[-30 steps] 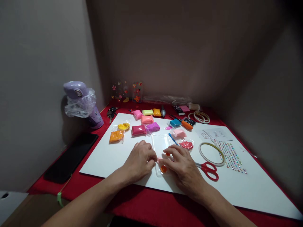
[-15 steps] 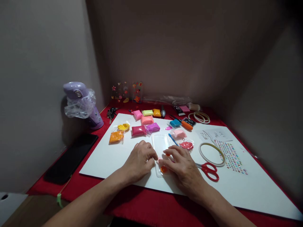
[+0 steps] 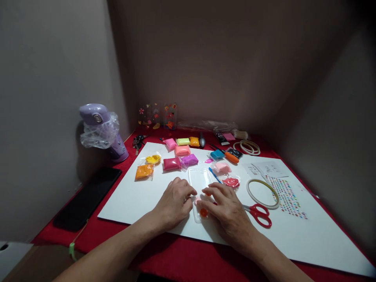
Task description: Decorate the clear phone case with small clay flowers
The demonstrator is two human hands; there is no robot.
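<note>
A clear phone case (image 3: pixel 200 178) lies on the white board (image 3: pixel 141 201), between my two hands. Orange pieces (image 3: pixel 203 212) and a small pale pink piece (image 3: pixel 197 200) sit on its lower part. My left hand (image 3: pixel 175 201) is at the case's left edge, thumb and index finger apart beside the pink piece, with nothing visible between them. From the right, my right hand (image 3: pixel 226 205) reaches over the case with fingers spread, its fingertips near the pink piece and partly covering an orange one. It holds nothing that I can see.
Packets of coloured clay (image 3: pixel 172 163) lie beyond the hands. Red-handled scissors (image 3: pixel 260 214), a tape roll (image 3: pixel 263 193) and gem stickers (image 3: pixel 289 197) are at the right. A black phone (image 3: pixel 88 197) and purple bottle (image 3: pixel 117 145) stand left, on red cloth (image 3: pixel 176 258).
My left finger and thumb have parted and drawn back slightly from the pink piece, which now shows more clearly. The whole view has shifted slightly.
</note>
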